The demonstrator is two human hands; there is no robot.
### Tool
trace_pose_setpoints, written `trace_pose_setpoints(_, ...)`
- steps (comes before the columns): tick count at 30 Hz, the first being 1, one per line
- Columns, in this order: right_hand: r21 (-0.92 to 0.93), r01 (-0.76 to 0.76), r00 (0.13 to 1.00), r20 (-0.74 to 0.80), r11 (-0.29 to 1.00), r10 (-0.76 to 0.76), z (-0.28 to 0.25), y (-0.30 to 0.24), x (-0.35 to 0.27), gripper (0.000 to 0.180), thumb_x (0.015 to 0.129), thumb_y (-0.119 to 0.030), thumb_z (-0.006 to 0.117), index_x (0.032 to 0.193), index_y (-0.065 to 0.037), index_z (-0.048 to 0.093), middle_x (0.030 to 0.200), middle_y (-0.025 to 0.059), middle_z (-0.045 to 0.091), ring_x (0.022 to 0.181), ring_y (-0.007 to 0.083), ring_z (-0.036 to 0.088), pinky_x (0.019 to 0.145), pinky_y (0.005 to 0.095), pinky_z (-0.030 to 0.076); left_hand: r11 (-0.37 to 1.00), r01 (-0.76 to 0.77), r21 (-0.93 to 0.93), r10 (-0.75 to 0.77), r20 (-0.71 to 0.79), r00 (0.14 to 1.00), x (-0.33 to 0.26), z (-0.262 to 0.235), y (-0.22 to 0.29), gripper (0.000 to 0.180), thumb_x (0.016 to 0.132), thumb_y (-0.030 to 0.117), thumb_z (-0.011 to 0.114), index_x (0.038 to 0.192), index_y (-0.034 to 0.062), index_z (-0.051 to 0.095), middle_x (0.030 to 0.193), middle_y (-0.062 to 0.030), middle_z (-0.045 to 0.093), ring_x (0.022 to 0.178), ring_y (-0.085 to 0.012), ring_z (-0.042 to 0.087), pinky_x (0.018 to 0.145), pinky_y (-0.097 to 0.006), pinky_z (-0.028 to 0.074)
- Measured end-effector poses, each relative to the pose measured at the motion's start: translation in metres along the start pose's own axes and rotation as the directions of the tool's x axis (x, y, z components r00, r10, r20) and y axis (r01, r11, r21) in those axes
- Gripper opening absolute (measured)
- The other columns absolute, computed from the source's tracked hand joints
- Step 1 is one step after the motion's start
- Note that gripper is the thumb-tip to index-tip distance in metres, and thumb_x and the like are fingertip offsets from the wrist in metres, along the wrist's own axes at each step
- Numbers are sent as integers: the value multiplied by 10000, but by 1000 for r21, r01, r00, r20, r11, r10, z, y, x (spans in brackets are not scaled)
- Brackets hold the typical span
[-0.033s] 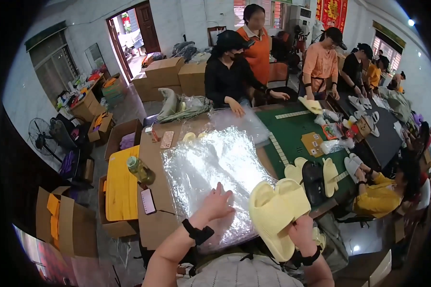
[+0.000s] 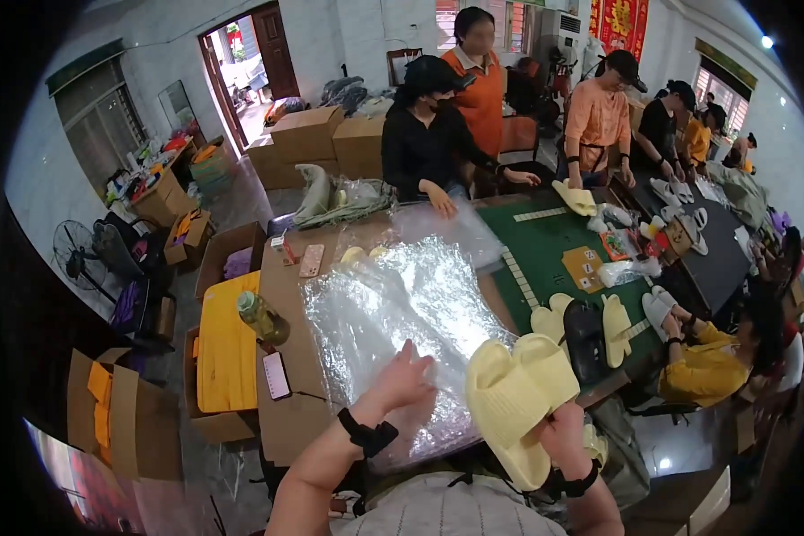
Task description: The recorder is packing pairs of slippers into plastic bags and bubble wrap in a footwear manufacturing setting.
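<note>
A pair of pale yellow slippers (image 2: 514,402) is in my right hand (image 2: 565,438), whose fingers wrap round their near right side. The slippers are pressed together and tilted above the table's near edge. My left hand (image 2: 404,380) rests on a stack of clear plastic bags (image 2: 411,299), its fingers apart and pointing away from me. Glare on the shiny bags hides fine detail around the fingertips. A dark band circles each of my wrists.
More yellow slippers (image 2: 615,330) and a black slipper (image 2: 584,341) lie on the green tabletop (image 2: 531,237) to the right. A bottle (image 2: 261,320) and a phone (image 2: 276,375) stand left of the bags. Across the table, a person in black (image 2: 429,147) touches the plastic.
Across the table, the hand of the person in the light orange shirt and the yellow slipper by it have shifted slightly. My own hands look almost unmoved.
</note>
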State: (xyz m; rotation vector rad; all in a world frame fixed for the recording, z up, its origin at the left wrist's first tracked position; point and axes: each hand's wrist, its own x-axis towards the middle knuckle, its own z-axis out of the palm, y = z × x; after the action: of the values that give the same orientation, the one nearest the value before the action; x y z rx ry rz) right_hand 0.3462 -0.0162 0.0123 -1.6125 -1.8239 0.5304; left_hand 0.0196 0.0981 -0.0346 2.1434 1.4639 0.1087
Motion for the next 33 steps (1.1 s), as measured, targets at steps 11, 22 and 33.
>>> trace_pose_setpoints(11, 129, 432, 775, 454, 893, -441, 36, -35, 7, 428, 868, -342, 686, 1230, -114, 666, 1084, 134, 703, 1000, 345, 665, 856, 421, 531, 858, 273, -434, -244, 123, 962, 17, -42, 15, 636, 861, 426, 595, 1378, 59, 544, 975, -200, 719, 937, -394, 683, 874, -410, 534)
trace_pose_setpoints(22, 24, 247, 967, 53, 969, -248, -14, -14, -3, 356, 810, -215, 728, 1147, -102, 708, 1033, 143, 713, 936, 367, 676, 789, 421, 547, 949, -273, -158, 243, -183, 952, -28, -2, -5, 471, 902, 407, 673, 1229, 76, 599, 1532, -196, 409, 1340, -466, 432, 1166, -480, 326)
trace_pose_setpoints(33, -86, 465, 818, 421, 881, -391, 42, -32, -3, 313, 828, -352, 674, 865, -45, 716, 766, 151, 679, 679, 342, 664, 634, 454, 527, 664, -64, -745, 46, -45, 998, -36, -13, 8, 449, 1068, 307, 445, 1460, 98, 508, 1452, -132, 550, 1335, -226, 511, 1114, -324, 370)
